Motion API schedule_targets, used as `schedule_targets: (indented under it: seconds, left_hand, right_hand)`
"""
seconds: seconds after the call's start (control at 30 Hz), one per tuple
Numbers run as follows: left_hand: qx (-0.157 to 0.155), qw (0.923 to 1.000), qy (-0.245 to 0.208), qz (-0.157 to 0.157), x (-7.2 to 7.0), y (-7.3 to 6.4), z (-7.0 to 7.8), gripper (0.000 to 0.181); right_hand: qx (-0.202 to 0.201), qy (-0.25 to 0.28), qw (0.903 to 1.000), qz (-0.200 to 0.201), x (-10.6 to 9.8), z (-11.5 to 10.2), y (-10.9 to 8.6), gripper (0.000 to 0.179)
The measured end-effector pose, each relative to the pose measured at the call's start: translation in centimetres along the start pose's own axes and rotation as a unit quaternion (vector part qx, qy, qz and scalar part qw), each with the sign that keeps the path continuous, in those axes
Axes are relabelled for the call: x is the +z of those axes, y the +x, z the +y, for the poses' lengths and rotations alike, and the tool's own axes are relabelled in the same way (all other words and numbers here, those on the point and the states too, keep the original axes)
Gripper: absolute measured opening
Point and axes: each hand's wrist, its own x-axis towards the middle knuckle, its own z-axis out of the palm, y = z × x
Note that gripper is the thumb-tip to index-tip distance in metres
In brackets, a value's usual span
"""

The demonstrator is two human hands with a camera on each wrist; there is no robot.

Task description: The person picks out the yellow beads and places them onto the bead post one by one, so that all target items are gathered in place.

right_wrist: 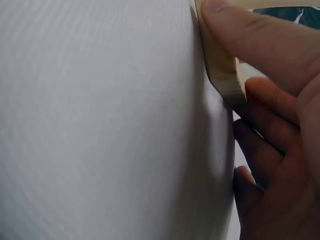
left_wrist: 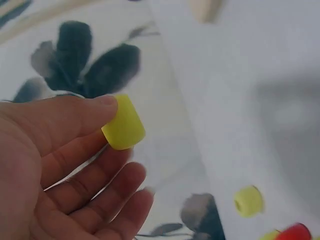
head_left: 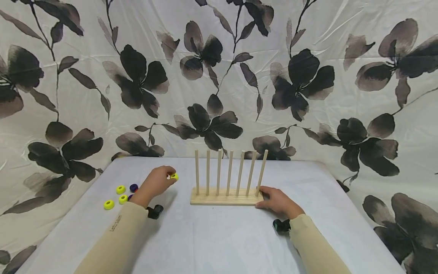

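Between thumb and fingertips, my left hand (head_left: 158,182) pinches a yellow ring (head_left: 174,176), lifted above the table left of the wooden peg stand (head_left: 222,199). In the left wrist view the yellow ring (left_wrist: 124,122) shows its smooth curved side. Several upright pegs rise in a row from the stand's flat base, with no rings on them. My right hand (head_left: 277,199) grips the base's right end, thumb on the front side and fingers behind. The right wrist view shows the thumb against the wooden base (right_wrist: 220,60).
Several loose rings lie at the table's left, among them a yellow ring (head_left: 108,204) and a dark blue ring (head_left: 134,187); a red one is partly hidden by my left wrist. A white cloth covers the table (head_left: 222,243). Behind it hangs a floral curtain (head_left: 205,87).
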Motion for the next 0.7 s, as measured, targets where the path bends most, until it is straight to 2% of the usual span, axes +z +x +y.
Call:
schedule_targets:
  seconds: [0.23, 0.47, 0.7]
  left_hand:
    - [0.042, 0.9985, -0.036, 0.004, -0.8, -0.2, 2.2, 0.035]
    - [0.048, 0.9955, -0.08, -0.018, -1.8, -1.0, 4.0, 0.037]
    - [0.072, 0.9909, -0.112, -0.018, -2.6, -1.8, 5.6, 0.037]
  right_hand:
    - [0.015, 0.006, 0.9998, -0.015, -0.2, 0.8, -0.1, 0.079]
    - [0.016, 0.014, 0.9995, -0.022, -0.4, 1.0, 0.0, 0.08]
    - [0.015, 0.013, 0.9994, -0.027, -0.4, 0.7, -0.1, 0.078]
